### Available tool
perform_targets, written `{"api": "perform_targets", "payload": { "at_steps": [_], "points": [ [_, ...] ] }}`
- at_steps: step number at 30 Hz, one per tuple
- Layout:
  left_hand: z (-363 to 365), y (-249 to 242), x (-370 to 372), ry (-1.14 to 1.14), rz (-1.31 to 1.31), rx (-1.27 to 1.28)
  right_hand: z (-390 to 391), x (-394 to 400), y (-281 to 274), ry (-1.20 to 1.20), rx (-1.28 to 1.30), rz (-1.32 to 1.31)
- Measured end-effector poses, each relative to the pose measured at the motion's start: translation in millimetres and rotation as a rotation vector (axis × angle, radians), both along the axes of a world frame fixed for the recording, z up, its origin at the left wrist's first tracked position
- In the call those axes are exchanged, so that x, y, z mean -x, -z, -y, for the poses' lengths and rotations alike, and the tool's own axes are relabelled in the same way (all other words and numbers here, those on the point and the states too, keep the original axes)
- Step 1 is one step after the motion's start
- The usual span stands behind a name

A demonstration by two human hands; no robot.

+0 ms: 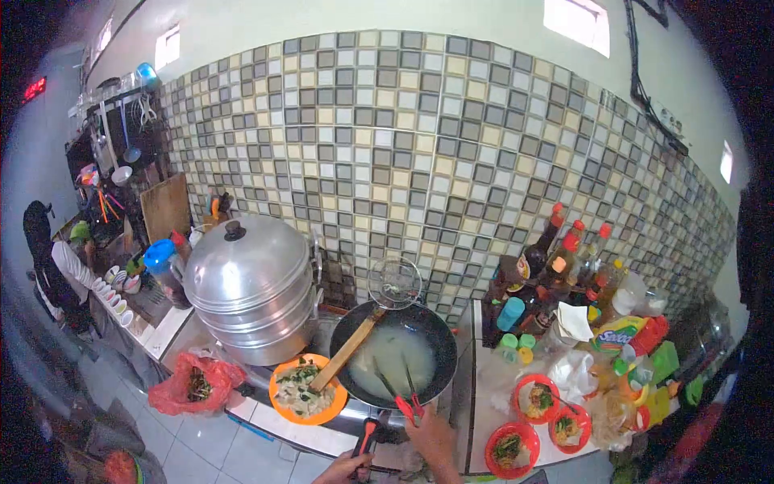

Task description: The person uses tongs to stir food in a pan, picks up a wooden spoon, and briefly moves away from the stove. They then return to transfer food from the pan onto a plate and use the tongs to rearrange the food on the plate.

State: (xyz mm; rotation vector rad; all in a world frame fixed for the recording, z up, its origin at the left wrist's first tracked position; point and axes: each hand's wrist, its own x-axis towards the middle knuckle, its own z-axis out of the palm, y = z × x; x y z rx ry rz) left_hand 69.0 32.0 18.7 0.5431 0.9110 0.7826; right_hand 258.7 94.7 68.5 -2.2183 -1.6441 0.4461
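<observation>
My left hand [345, 468] is wrapped around the black-and-red handle [368, 438] of a dark wok [445, 355]. Cloudy, pale liquid [399, 348] fills the wok's bottom. In my right hand [433, 442] are red-handled tongs [409, 409], their dark arms apart and reaching down into the liquid. A wire strainer [395, 282] rests beyond the wok, its wooden handle [348, 353] slanting across the wok's left rim to an orange plate [342, 401]. On that plate lies pale food with green leaves [302, 391].
Left of the wok stands a tall aluminium steamer [250, 282], with a red plastic bag [173, 397] in front. Several sauce bottles [542, 242] crowd the right counter. Nearer are red bowls [513, 474] of food. At far left a person [68, 266] stands beside several small cups [113, 298].
</observation>
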Motion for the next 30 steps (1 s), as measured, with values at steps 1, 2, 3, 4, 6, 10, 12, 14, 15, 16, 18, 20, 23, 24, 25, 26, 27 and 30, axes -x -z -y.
{"api": "perform_targets", "payload": {
  "at_steps": [1, 2, 3, 4, 6, 10, 12, 14, 15, 16, 18, 20, 23, 24, 25, 26, 27, 30],
  "points": [
    [1.3, -2.8, -1.7, -0.015, 0.003, -0.006, -0.5, -7.7, 5.6, 0.006, 0.000, -0.006],
    [-0.9, -6.8, -2.6, -0.008, -0.003, -0.002, -2.4, -17.3, 14.0, -0.016, -0.031, -0.015],
    [-5.1, -15.5, -3.8, 0.030, -0.101, 0.055, 0.0, -21.9, 16.1, -0.036, -0.059, -0.025],
    [-4.7, -19.1, -5.0, 0.069, -0.198, 0.114, 3.2, -24.4, 15.9, -0.026, -0.050, -0.031],
    [-6.3, 4.1, -1.1, 0.050, -0.134, 0.066, 3.9, -28.2, -3.5, 0.061, 0.035, 0.063],
    [-7.4, 5.4, -5.2, 0.043, -0.278, -0.152, -15.4, -32.0, 19.6, 0.039, -0.186, 0.079],
    [-8.9, 6.3, -7.9, 0.040, -0.422, -0.192, -21.7, -34.1, 26.8, -0.001, -0.180, 0.093],
    [-8.7, 1.6, -9.9, 0.048, -0.580, -0.264, -29.2, -32.0, 19.6, -0.093, -0.024, 0.055],
    [-9.0, -0.7, -10.4, 0.051, -0.617, -0.262, -22.7, -28.5, 8.5, -0.079, -0.049, 0.134],
    [-9.1, -0.6, -10.9, 0.054, -0.655, -0.266, -18.1, -29.6, 0.2, -0.084, -0.040, 0.135],
    [-10.2, 7.5, -9.2, 0.049, -0.676, -0.286, -13.1, -35.5, -14.2, -0.106, -0.034, 0.090],
    [-10.6, 13.5, -6.9, 0.069, -0.659, -0.316, -8.5, -46.2, -26.2, -0.107, -0.044, 0.070],
    [-10.7, 3.6, -8.7, 0.084, -0.643, -0.278, -9.0, -57.1, -34.8, -0.054, 0.002, 0.074],
    [-11.1, 3.2, -9.1, 0.088, -0.643, -0.271, -10.4, -59.2, -36.0, -0.001, 0.048, 0.101],
    [-11.2, 3.2, -9.2, 0.086, -0.621, -0.276, -13.0, -60.9, -32.4, -0.001, 0.056, 0.100],
    [-11.1, 3.5, -8.9, 0.083, -0.600, -0.282, -18.3, -62.0, -25.2, 0.026, 0.046, 0.132],
    [-11.4, 5.0, -8.0, 0.094, -0.594, -0.280, -24.3, -61.6, -18.4, 0.051, 0.033, 0.165],
    [-11.9, 8.9, -5.3, 0.099, -0.507, -0.259, -40.2, -55.0, -3.3, 0.008, 0.047, 0.180]
  ]
}}
